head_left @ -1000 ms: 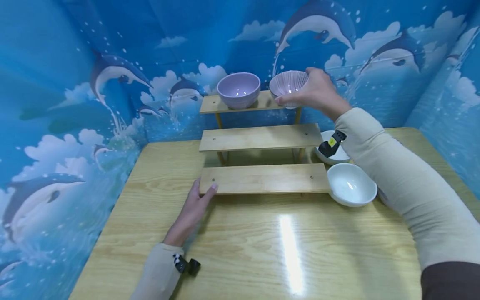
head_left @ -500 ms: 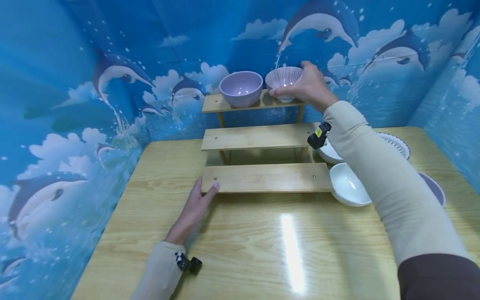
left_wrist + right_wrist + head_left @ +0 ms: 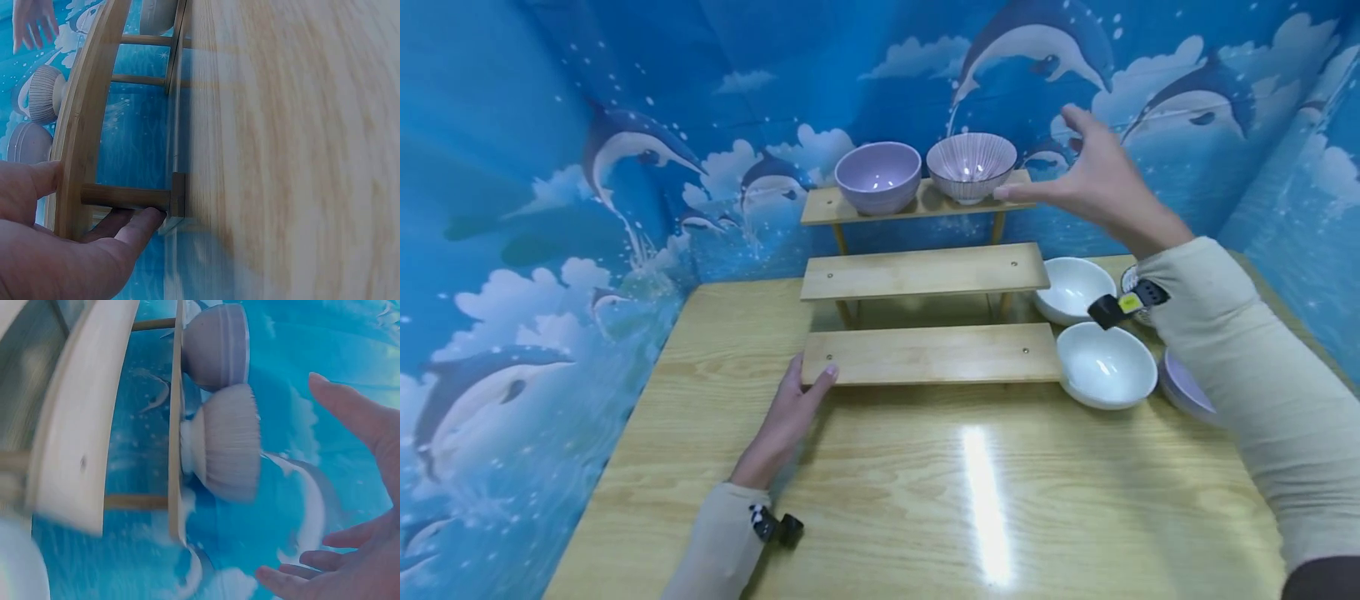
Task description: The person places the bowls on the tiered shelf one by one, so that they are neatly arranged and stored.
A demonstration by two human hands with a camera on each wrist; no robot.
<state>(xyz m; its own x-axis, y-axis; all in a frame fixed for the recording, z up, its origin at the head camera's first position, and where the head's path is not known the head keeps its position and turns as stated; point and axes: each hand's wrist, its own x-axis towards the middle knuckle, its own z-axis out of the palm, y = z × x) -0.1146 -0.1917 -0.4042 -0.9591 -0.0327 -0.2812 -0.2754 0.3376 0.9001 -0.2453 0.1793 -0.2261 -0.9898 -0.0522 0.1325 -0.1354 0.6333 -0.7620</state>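
Spread and holding nothing, my right hand hangs in the air just right of the striped bowl, fingers straight, thumb up, not touching it. My left hand lies flat on the table with its fingers straight, thumb tip against the left end of the bottom shelf of the wooden rack.

I count three shelves on the rack, stepped upward toward the wall, each with its long axis running left to right. Two bowls stand on the top shelf: the striped bowl at the right end and a plain lilac bowl just beside it on the left, both upright with mouths up. Two white bowls sit on the table right of the rack, and behind my right sleeve I see edges of further dishes, too hidden to count.

My right wrist view shows the striped bowl from the side, its narrow foot resting on the shelf edge, which the head view does not show. My left wrist view shows my fingers under the bottom shelf, against a rung of the rack.
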